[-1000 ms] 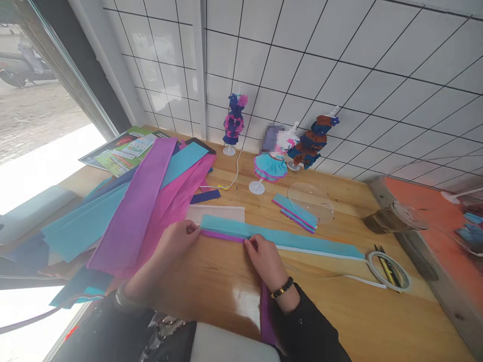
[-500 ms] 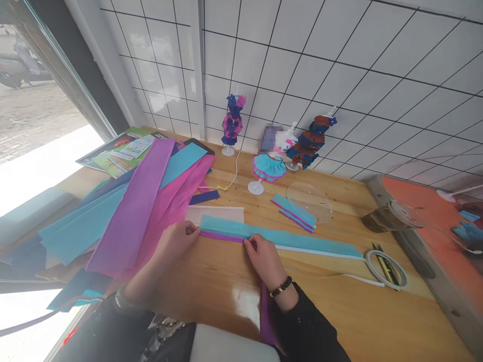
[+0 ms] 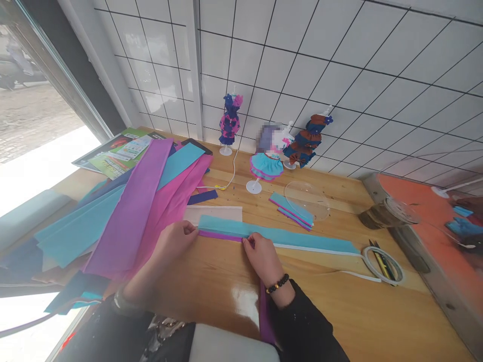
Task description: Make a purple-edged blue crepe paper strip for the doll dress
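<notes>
A long light-blue fabric strip [image 3: 302, 238] lies across the wooden table. Along its near edge, between my hands, runs a narrow purple fabric strip [image 3: 221, 235]. My left hand [image 3: 175, 244] is closed in a pinch at the left end of the two strips. With thumb and fingers together, my right hand [image 3: 263, 257] pinches the purple strip against the blue edge. Below that hand, the purple strip hangs toward the front, partly hidden by my sleeve. Right of it, white tape [image 3: 320, 250] follows the blue edge toward a tape roll [image 3: 364, 259].
Purple, pink and blue fabric pieces [image 3: 130, 206] are heaped at left, near booklets [image 3: 121, 151]. Small dressed stands [image 3: 253, 187] line the tiled wall. A clear round lid [image 3: 306, 201] overlaps folded blue strips [image 3: 289, 210]. A brown drink cup [image 3: 385, 213] stands at right.
The view has shifted slightly, so the things sit a little further left. Both hands keep their pinch on the strips in the same places.
</notes>
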{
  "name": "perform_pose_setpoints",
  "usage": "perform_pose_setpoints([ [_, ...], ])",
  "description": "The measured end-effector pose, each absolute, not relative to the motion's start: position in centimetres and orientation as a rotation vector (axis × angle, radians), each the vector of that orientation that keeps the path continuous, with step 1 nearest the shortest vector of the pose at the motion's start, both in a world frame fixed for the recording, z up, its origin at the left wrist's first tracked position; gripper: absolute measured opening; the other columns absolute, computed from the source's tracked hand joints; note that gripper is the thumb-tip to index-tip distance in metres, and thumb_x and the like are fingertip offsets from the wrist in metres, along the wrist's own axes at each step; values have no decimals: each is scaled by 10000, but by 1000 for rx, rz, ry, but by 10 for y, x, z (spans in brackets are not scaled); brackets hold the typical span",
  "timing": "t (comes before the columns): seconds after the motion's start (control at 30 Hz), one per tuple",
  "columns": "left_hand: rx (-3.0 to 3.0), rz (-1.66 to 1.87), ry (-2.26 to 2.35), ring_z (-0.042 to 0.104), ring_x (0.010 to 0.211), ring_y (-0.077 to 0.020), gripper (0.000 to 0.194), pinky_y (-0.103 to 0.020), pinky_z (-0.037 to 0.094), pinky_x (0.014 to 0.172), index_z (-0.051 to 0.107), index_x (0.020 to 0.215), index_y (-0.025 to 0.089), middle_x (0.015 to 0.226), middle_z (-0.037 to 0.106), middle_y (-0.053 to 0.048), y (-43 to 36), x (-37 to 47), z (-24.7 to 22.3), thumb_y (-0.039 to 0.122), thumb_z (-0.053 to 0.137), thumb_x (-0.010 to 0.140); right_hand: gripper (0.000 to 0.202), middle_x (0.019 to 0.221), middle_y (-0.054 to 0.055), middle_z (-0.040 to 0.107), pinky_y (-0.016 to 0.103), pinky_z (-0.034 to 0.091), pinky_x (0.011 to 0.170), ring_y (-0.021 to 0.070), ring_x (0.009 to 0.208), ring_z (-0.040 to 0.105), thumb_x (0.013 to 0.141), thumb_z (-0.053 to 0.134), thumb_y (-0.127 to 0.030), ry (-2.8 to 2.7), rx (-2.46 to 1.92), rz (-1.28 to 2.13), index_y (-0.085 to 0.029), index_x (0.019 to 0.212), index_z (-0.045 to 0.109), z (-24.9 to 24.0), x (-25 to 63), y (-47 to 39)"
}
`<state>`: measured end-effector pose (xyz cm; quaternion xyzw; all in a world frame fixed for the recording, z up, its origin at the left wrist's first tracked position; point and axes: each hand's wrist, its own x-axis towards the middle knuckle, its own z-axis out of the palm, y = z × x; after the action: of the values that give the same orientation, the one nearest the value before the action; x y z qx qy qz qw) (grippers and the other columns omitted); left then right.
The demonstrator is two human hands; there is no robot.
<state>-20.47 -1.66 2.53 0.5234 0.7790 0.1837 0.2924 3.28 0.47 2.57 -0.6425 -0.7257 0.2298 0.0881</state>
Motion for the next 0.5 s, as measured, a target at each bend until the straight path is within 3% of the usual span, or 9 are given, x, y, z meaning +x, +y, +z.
perform_pose_setpoints([
  [0.5,1439,534,2065,516,555,-126,228,-207,294,487,482,671,196,608,552,30,-14,-211,18,419,527,656,249,496,2,565,227,307,475,129,477,514,779,455,-362,-1991,-1911,908,-198,599,508,26,37,11],
])
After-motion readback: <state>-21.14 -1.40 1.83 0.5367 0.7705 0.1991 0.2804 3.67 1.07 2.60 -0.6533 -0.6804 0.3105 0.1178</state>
